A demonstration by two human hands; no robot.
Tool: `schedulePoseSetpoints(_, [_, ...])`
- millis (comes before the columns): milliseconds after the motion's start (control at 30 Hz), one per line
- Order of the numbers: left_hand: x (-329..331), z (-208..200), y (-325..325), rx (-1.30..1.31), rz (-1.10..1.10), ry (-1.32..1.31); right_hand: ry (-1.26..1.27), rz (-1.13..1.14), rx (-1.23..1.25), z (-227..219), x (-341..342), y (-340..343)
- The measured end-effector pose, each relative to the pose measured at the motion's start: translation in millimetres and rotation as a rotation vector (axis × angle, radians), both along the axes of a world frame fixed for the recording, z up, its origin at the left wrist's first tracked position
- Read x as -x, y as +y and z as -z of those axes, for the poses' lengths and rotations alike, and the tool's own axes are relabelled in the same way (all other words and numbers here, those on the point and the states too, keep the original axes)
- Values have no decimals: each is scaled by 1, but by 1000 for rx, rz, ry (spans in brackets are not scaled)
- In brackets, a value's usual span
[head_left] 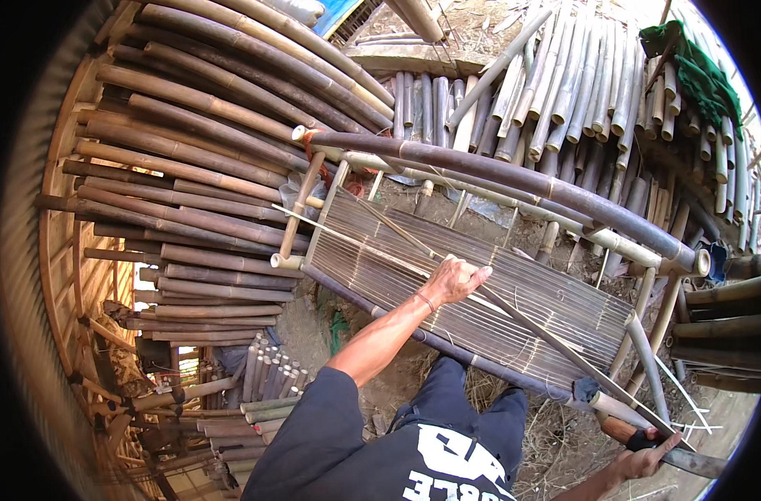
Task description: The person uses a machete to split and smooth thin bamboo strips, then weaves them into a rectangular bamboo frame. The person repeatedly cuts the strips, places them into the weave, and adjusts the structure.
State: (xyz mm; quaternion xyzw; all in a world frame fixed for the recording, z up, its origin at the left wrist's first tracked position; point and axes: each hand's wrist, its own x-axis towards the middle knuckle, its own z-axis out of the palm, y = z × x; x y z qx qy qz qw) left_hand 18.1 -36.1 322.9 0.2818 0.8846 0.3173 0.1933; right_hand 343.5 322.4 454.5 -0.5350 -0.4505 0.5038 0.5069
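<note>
My left hand point(453, 280) is closed around a long, narrow bamboo strip point(535, 321), above a panel of thin dark bamboo slats point(380, 250). The strip runs slantwise across the panel, past its right end. At the lower right, my right hand point(643, 461) is closed on a large knife point(699, 463) with a brown wooden handle, beside the strip's far end. How its fingers lie around the strip is partly hidden. The slat panel rests in a bamboo bench frame, whose thick dark pole point(514, 177) runs along the far side.
Stacked bamboo poles point(205, 142) fill the left side, with cut pole pieces point(272, 371) below them. More poles point(576, 75) are piled at the back right, near green netting point(693, 71). Pale split strips point(685, 392) lie beyond the bench's right end.
</note>
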Motion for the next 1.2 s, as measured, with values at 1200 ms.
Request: schedulePoseSetpoints(1200, [44, 11, -23, 95, -53, -27, -158, -149, 65, 12, 46, 4])
